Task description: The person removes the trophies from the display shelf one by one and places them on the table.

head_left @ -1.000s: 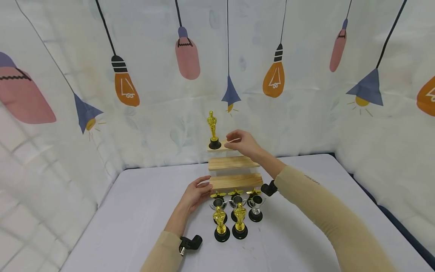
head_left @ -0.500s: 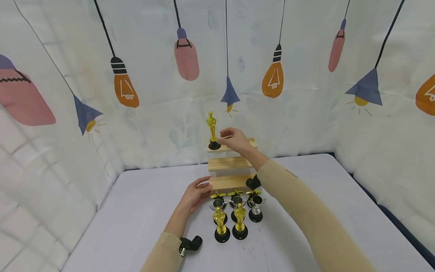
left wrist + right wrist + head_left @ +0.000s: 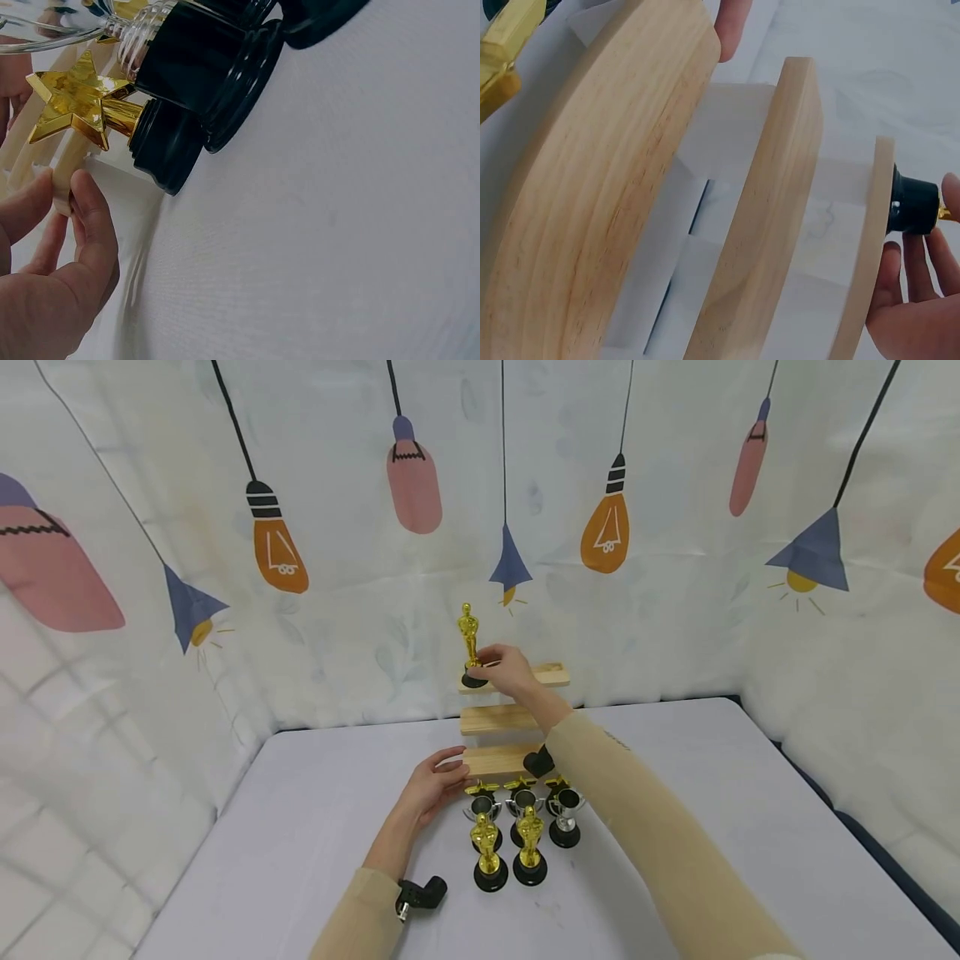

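Observation:
A gold figurine trophy (image 3: 468, 628) on a black base stands upright at the left end of the top step of a wooden tiered rack (image 3: 491, 761). My right hand (image 3: 510, 670) holds it low down; in the right wrist view the thumb and fingers are about its black base (image 3: 915, 204). My left hand (image 3: 435, 785) pinches the left end of the lowest step, and the left wrist view shows thumb and fingertips on either side of the wood. Close by that hand is a gold star trophy (image 3: 79, 105).
On the white table (image 3: 300, 827), in front of the rack, stand two more gold figurine trophies (image 3: 529, 839), silver cup trophies (image 3: 566, 814) and gold star trophies (image 3: 482, 789) in close rows. A cloth wall printed with lamps (image 3: 360, 635) rises behind the rack.
My right hand has moved left along the top step to the figurine trophy and taken hold near its base. The left hand has stayed at the lowest step's end.

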{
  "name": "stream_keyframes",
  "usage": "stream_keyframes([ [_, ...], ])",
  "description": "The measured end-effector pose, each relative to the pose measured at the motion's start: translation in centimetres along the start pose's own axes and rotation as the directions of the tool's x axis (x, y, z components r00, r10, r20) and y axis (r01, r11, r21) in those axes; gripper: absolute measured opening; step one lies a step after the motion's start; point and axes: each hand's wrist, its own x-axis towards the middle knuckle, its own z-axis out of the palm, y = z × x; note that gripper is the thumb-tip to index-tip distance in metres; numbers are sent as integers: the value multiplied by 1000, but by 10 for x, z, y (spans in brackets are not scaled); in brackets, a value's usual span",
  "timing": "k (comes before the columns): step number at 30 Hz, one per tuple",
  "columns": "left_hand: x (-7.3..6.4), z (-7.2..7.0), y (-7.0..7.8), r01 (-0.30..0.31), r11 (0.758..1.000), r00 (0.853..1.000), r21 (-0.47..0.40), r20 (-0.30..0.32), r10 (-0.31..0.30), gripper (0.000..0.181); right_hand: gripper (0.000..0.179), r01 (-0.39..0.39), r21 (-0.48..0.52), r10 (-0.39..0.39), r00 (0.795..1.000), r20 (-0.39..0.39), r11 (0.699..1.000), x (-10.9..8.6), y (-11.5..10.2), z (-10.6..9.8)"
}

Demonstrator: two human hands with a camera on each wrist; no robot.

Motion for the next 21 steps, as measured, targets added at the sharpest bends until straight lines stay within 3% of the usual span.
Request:
stream_keyframes([
  [21, 0, 0, 1, 4, 1000, 1000, -2, 5, -4, 51, 42, 8, -90, -12, 999, -43, 996, -2, -3, 5],
])
